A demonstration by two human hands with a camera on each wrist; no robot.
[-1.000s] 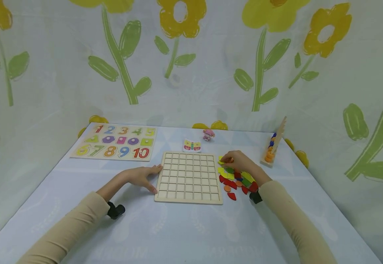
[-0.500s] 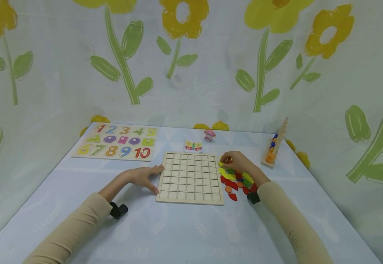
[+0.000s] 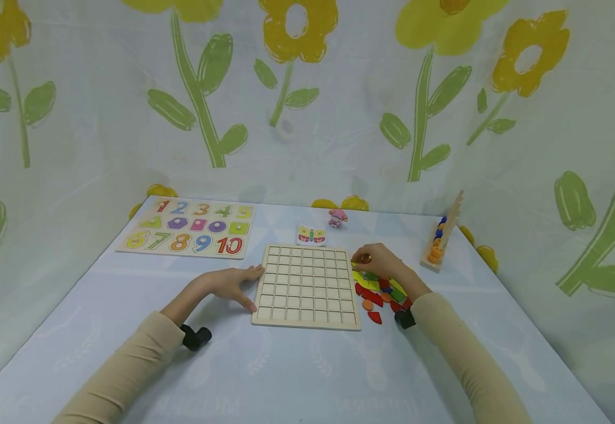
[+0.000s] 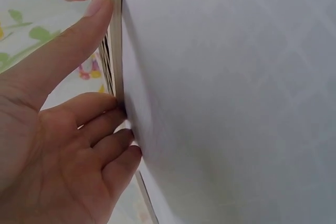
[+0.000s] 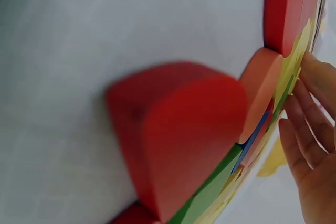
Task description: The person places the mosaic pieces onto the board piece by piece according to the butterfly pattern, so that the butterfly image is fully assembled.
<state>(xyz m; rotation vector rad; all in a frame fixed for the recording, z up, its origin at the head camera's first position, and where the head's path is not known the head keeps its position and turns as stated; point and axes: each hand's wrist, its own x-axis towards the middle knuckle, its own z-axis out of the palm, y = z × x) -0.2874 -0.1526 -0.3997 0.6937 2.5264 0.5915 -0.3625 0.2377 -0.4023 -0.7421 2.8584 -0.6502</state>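
Note:
The left hand (image 3: 230, 284) rests at the left edge of a square wooden grid board (image 3: 307, 288). Its thumb lies on the rim and its other fingers are against the board's side in the left wrist view. Beyond the board's right edge, the right hand (image 3: 379, 261) bends over a pile of coloured wooden pieces. Its thumb and fingertips pinch a yellow piece (image 3: 354, 267), mostly hidden by the hand. Nearer lie red pieces (image 3: 374, 317), orange discs (image 3: 367, 304) and a green piece (image 3: 396, 294). A large red piece (image 5: 194, 135) fills the right wrist view's foreground.
Behind the board lies a butterfly pattern card (image 3: 311, 235), with a small pink figurine (image 3: 337, 217) close by. A number puzzle board (image 3: 185, 228) occupies the back left. At the back right stands a wooden bead toy (image 3: 439, 241). A flowered cloth hangs behind the table.
The right hand's fingers have closed in slightly over the yellow piece at the top of the pile. The left hand stays at the board's edge. The head view has shifted a little.

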